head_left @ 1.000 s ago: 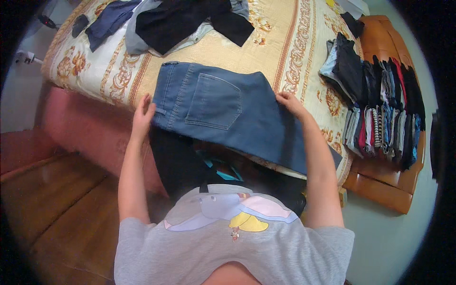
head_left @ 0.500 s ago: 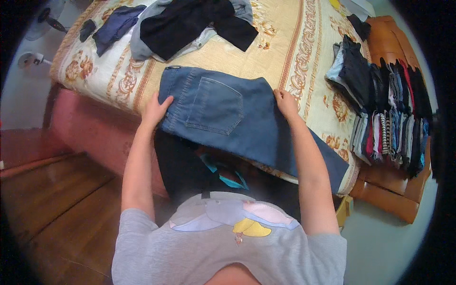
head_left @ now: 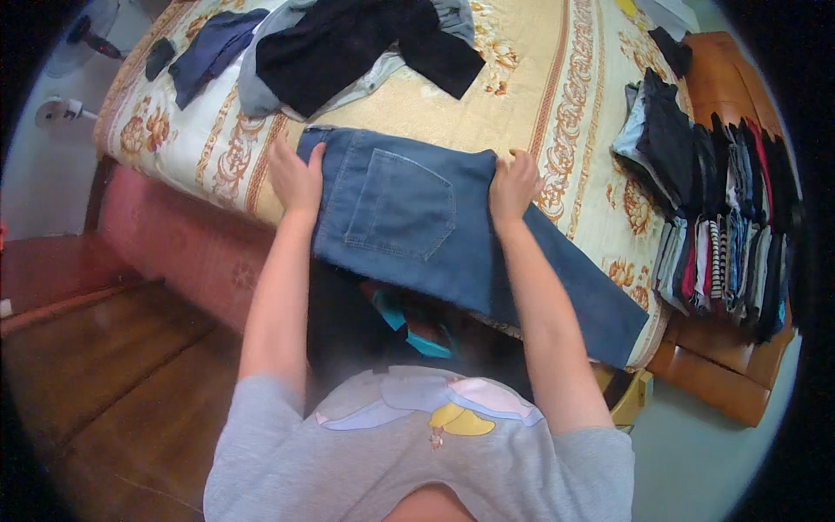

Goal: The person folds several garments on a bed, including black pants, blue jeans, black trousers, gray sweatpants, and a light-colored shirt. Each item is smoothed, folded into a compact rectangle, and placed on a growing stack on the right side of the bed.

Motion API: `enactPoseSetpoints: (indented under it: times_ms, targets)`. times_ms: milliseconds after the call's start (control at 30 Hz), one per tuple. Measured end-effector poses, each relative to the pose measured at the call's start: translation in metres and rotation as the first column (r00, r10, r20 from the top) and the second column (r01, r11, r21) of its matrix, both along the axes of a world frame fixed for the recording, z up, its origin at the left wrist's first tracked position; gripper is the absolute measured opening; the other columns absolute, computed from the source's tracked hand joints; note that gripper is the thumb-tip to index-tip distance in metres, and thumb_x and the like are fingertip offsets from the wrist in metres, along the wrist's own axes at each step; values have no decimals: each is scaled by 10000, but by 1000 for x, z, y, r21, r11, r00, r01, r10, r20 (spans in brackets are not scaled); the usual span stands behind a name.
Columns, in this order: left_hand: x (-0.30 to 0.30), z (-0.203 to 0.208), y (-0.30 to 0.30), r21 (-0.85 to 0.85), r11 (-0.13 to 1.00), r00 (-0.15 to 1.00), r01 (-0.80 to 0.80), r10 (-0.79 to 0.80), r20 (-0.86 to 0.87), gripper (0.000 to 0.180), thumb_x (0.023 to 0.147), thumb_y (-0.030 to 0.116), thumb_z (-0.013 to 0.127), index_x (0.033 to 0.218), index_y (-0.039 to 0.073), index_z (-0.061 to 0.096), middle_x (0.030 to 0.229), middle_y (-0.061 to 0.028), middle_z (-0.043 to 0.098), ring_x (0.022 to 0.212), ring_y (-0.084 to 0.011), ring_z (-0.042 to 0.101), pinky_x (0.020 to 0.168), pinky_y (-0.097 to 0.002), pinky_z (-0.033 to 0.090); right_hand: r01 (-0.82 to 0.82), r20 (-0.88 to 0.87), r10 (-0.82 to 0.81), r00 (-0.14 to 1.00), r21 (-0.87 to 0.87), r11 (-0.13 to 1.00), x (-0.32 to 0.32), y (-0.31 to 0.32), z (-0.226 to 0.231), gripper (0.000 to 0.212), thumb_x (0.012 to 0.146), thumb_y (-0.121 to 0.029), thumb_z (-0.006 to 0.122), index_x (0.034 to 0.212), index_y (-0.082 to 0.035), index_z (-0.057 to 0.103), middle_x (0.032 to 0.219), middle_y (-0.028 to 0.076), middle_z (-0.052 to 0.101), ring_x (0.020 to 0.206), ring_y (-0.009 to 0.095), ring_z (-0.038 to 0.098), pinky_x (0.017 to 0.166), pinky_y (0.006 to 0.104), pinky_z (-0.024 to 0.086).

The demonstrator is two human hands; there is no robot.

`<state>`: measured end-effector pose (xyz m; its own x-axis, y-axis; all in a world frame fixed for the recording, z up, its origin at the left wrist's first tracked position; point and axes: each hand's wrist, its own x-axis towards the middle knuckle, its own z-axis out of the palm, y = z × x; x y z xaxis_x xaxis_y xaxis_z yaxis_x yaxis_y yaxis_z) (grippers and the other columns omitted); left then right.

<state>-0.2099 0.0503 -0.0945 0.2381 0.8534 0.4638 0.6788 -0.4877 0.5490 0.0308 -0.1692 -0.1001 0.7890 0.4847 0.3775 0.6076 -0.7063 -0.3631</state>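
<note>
The bed (head_left: 557,96) with its patterned cream cover carries the folded blue jeans (head_left: 435,230), now pushed further onto it than a moment ago. The left hand (head_left: 296,178) lies flat on one edge, fingers together; the right hand (head_left: 515,184) grips the other, fingers curled over denim.

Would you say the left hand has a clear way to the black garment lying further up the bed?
Probably yes. The left hand rests on the jeans at their near-left corner, and only bare bedspread lies between it and the black garment. It would first have to let go of the jeans.
</note>
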Motion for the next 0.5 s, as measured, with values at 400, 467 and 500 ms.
enactPoseSetpoints:
  times_ms: [400,467,500]
  targets:
    - [25,-4,-132,-149,865,673,480,-472,-570,615,814,507,487,1359,282,313,1460,-28,189,1351,-263,130,989,-652,74,-295,-207,228,951,-399,868,-111,-77,-10,666,843,-447,466,1384,-130,242,1459,64,175,1346,251,149,1007,618,122]
    - [27,0,-132,-148,864,652,481,-466,-598,607,825,494,479,1363,276,305,1462,-29,184,1351,-267,126,998,-641,77,-343,-195,292,936,-322,883,-105,-86,-13,641,847,-429,473,1376,-133,265,1449,68,203,1337,250,177,1012,605,140]
    - [27,0,-131,-160,869,640,468,-458,-617,604,828,487,478,1365,272,303,1462,-29,183,1352,-268,123,995,-646,76,-336,-184,289,940,-327,883,-103,-96,-10,637,844,-422,480,1372,-131,273,1445,71,212,1336,250,181,1008,610,143]
